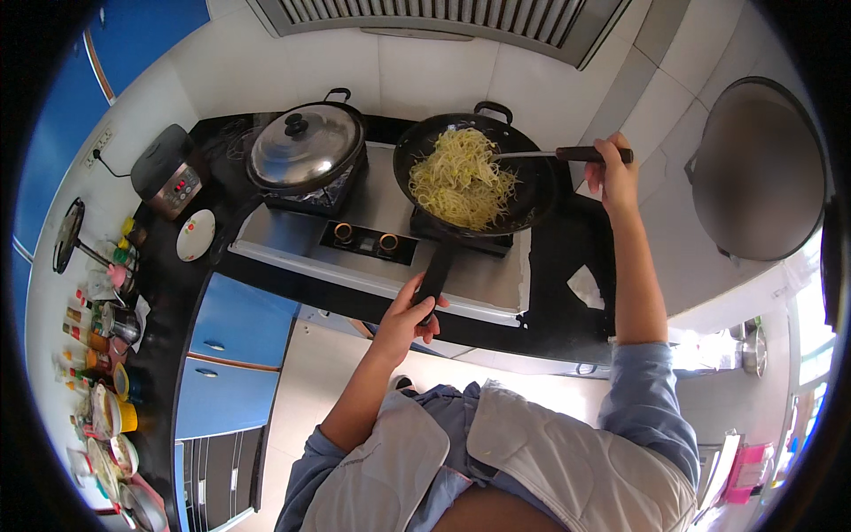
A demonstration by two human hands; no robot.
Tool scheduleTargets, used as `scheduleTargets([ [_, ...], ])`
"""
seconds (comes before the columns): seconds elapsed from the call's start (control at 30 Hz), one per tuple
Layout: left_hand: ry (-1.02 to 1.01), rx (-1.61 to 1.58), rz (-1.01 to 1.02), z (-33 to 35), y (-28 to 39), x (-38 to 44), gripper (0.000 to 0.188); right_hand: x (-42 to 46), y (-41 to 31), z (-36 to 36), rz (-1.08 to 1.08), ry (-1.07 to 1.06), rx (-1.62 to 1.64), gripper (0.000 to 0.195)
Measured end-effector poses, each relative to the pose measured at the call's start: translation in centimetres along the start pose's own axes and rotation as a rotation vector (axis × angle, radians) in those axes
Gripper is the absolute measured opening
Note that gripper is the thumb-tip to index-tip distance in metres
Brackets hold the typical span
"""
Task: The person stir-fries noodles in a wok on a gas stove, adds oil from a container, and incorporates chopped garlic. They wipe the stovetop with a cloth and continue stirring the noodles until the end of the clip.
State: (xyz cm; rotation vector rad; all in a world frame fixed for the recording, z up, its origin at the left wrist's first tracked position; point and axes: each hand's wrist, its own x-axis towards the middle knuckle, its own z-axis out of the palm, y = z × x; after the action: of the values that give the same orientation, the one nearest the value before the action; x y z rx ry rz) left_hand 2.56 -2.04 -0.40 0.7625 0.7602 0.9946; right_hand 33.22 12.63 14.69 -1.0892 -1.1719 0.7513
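My left hand (412, 312) is closed around the long black handle (437, 269) of a dark wok (540, 179) on the right burner. Pale yellow bean sprouts (465, 179) lie heaped in the wok, mostly left of its middle. In my right hand (613, 169) is the dark grip of a metal spatula (532, 155). Its shaft reaches left over the wok rim, and its blade is hidden among the sprouts.
On the left burner stands a pan with a domed metal lid (306, 147). A rice cooker (169, 173), a plate (196, 235) and several condiment bottles (90, 336) line the left counter. A crumpled white tissue (587, 287) lies right of the stove. Overhead is a range hood (439, 20).
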Motion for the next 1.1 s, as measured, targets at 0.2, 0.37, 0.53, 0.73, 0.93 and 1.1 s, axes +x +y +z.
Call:
scheduleTargets([
  [0.2, -0.011, -0.002, 0.008, 0.1, 0.0, 0.1, 0.046, 2.2, -1.2, -1.1, -0.125, -0.147, -0.410, 0.021],
  [0.37, 0.008, -0.019, 0.024, 0.1, -0.2, 0.0, 0.046, 1.7, 1.9, -4.2, 0.185, 0.050, -0.280, 0.017],
  [0.53, 0.004, 0.029, 0.013, 0.3, 0.1, 0.1, 0.046, -2.5, 10.9, 1.3, 0.433, 0.272, 0.296, 0.015],
  [0.73, 0.036, 0.043, 0.024, 0.4, 0.2, -0.3, 0.045, -0.9, 5.2, 0.7, 0.132, 0.219, 0.190, 0.016],
  [0.93, 0.033, 0.056, 0.038, 0.8, 0.2, -0.3, 0.043, -0.7, 0.6, 1.3, -0.065, 0.132, -0.042, 0.018],
  [1.1, 0.037, 0.041, 0.040, 0.6, 0.1, -0.2, 0.042, -1.4, -0.9, 1.6, -0.090, -0.036, -0.185, 0.020],
])
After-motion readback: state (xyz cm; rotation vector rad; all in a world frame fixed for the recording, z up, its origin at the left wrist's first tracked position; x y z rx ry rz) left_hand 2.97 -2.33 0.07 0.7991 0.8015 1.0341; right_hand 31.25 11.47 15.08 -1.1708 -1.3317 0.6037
